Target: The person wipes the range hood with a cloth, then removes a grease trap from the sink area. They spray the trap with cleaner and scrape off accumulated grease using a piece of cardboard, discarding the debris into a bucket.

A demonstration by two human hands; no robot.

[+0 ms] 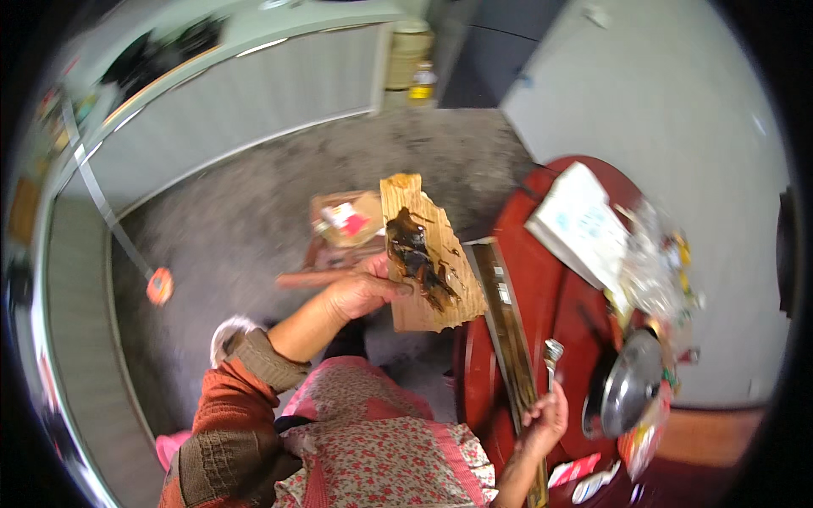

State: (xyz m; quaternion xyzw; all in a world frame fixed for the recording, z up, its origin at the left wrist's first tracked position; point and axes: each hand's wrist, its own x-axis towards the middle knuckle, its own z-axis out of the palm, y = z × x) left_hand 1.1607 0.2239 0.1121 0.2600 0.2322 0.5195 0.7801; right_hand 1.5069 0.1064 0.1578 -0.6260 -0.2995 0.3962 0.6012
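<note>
My left hand (365, 292) grips the lower left edge of a torn piece of corrugated cardboard (406, 311) and holds it above the floor. A glossy, dark brown, sticky-looking smear (416, 251) lies across the cardboard, with a few drips to its right. In my right hand (546, 416) is a metal utensil (551, 355), upright, its blurred head looking like a spoon; the exact kind I cannot tell. Below that hand, a long narrow panel (508, 324) with brown grime and pale edges lies along the left part of the red round table (527, 222).
The table also bears a white bag (578, 222), clear plastic wrapping (648, 279), a metal lid or pan (632, 381) and a red packet (575, 470). A low stool (317, 254) holds a package (352, 219). An extended tape measure (160, 286) hangs at left beside the counter cabinets (254, 89).
</note>
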